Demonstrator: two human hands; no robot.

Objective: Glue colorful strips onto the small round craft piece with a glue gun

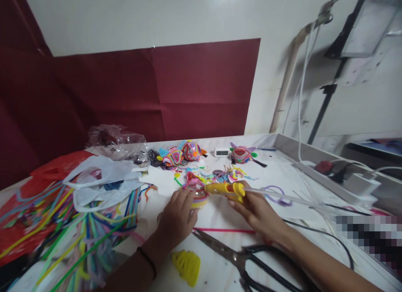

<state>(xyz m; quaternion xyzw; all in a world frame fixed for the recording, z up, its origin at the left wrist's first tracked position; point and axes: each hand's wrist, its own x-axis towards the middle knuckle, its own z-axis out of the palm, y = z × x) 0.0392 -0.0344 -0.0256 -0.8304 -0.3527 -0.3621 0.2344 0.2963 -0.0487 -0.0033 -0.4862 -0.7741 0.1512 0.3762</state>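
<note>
Yellow glue gun (226, 190) grasped in my right hand (256, 210), nozzle at the ball (198, 195); my left hand (177, 216) cups that ball; scissors (238, 258) lie nearer me than it; no writing legible.

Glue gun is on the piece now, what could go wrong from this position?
The left hand holds the small round craft piece right at the nozzle of the yellow glue gun in the right hand: fingers could likely get burned or glued. The open scissors lie under the right forearm, and the black cord could snag.

Both forearms reach forward; left hand (177, 214) rests palm down, fingers curled, right hand (256, 210) closed in a grip, wrist angled inward.
</note>
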